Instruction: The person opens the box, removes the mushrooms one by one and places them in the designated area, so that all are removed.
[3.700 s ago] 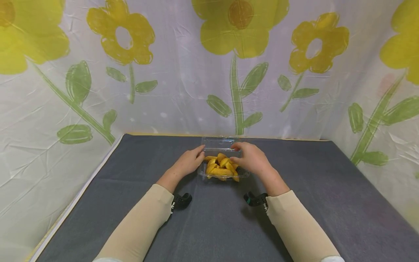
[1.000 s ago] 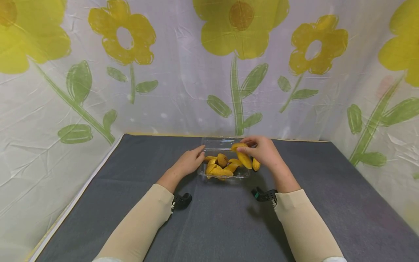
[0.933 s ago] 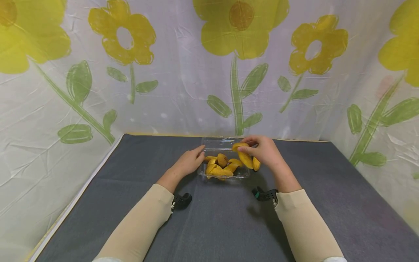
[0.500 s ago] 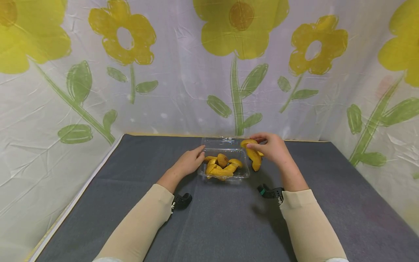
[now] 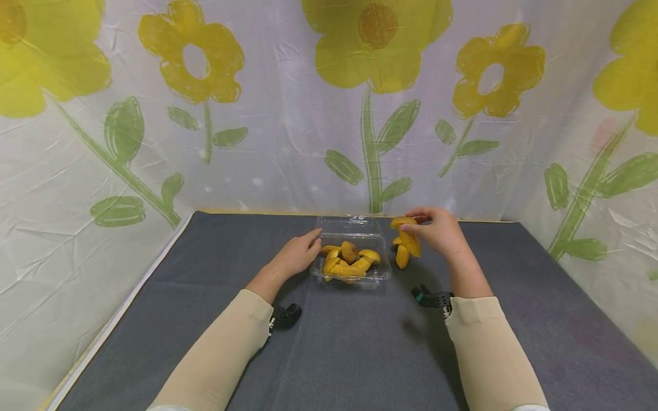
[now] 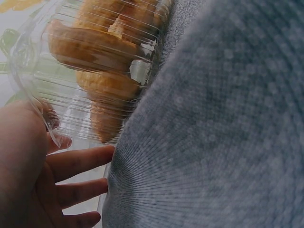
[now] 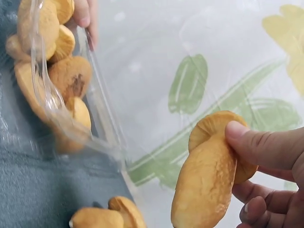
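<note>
A clear plastic clamshell box [image 5: 382,273] with its lid [image 5: 349,224] folded back holds several yellow mushrooms [image 5: 348,268]. At the box's left side is my left hand [image 5: 294,255]. It holds the rim, thumb at the edge, while the other fingers stretch along the outside, as the left wrist view shows. To the right of the box, my right hand [image 5: 439,231] pinches one mushroom [image 7: 204,185] by its cap between thumb and fingers, with the stem hanging down. Another mushroom [image 5: 402,257] lies on the cloth just below it, partly covered by the held one.
A dark grey cloth [image 5: 334,354] covers the table. Behind it and at both sides hangs a pale curtain [image 5: 288,142] printed with yellow flowers. Black straps [image 5: 432,298] sit at both wrists.
My right hand has gone into the box, lifted mushrooms out and moved right. One of them now lies on the cloth and one is in my fingers. My left hand stays put.
</note>
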The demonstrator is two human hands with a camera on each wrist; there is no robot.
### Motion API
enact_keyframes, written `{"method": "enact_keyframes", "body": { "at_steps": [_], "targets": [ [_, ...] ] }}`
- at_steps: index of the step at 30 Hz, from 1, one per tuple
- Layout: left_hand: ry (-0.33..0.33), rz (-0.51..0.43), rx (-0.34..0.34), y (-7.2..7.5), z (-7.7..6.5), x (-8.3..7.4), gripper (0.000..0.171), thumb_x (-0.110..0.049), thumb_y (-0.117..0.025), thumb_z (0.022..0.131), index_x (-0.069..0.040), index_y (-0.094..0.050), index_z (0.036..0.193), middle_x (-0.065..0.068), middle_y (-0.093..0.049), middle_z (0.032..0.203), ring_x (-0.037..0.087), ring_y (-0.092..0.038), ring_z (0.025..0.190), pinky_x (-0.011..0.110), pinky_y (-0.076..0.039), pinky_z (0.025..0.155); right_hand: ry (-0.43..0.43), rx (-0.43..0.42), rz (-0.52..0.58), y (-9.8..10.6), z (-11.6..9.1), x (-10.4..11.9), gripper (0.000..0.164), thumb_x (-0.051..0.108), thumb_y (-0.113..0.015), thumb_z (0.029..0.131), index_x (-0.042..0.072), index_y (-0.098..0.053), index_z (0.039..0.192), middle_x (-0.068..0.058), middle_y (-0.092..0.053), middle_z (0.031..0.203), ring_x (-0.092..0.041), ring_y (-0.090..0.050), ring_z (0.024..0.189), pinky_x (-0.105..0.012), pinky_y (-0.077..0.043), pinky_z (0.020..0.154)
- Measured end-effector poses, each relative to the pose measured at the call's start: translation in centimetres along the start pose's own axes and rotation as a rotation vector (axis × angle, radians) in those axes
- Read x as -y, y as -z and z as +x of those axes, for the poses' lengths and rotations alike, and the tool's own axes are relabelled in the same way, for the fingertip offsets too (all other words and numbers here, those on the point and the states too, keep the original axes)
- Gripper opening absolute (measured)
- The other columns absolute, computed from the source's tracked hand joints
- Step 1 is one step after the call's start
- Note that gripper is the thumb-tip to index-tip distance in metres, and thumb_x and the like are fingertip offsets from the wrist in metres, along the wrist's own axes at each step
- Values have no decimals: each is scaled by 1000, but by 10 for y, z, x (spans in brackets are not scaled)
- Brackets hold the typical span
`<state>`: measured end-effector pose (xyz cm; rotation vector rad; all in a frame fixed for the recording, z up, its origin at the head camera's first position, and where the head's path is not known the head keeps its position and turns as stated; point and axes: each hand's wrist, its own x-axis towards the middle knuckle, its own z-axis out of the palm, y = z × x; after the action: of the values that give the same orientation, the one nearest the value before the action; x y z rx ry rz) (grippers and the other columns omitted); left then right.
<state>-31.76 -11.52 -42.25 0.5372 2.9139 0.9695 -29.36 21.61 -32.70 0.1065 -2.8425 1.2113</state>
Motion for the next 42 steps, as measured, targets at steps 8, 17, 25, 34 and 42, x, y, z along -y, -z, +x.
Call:
{"method": "enact_keyframes", "body": {
  "at_steps": [8, 17, 25, 34, 42],
  "targets": [
    [-1, -5, 3, -1, 1, 0, 54, -28, -39, 112, -8, -32, 162, -1, -45, 60, 14, -36, 50, 37, -37, 59, -56, 0, 33, 9, 3, -13, 45, 26, -74, 97, 4, -65, 135, -23, -61, 132, -40, -54, 122, -54, -45, 100],
    [-4, 2, -1, -1, 1, -1, 55, -28, -40, 112, -8, -32, 162, 0, -46, 60, 15, -36, 49, 37, -37, 59, -122, -37, 60, 12, 5, -28, 51, 26, -73, 98, 0, -58, 140, -27, -56, 139, -43, -53, 122, -53, -46, 99],
    [-3, 15, -6, 0, 0, -1, 55, -29, -40, 112, -8, -33, 162, 0, -47, 63, 15, -38, 52, 38, -38, 63, -229, -130, 88, 8, 6, -44, 50, 28, -75, 96, -4, -60, 132, -28, -58, 135, -44, -52, 122, -55, -43, 103],
    [-18, 18, -17, -1, 1, 0, 54, -28, -41, 112, -7, -34, 161, 1, -47, 63, 14, -37, 52, 37, -37, 60, -286, -175, 61, -1, 10, -64, 47, 29, -76, 96, -4, -65, 128, -27, -61, 132, -45, -53, 121, -58, -39, 104],
    [3, 24, -16, -1, 0, -2, 54, -28, -41, 112, -8, -34, 161, 1, -46, 64, 15, -38, 54, 38, -39, 64, -327, -155, 33, -9, 12, -76, 47, 30, -74, 97, -5, -65, 127, -27, -58, 132, -47, -52, 120, -59, -40, 104]
  ]
}}
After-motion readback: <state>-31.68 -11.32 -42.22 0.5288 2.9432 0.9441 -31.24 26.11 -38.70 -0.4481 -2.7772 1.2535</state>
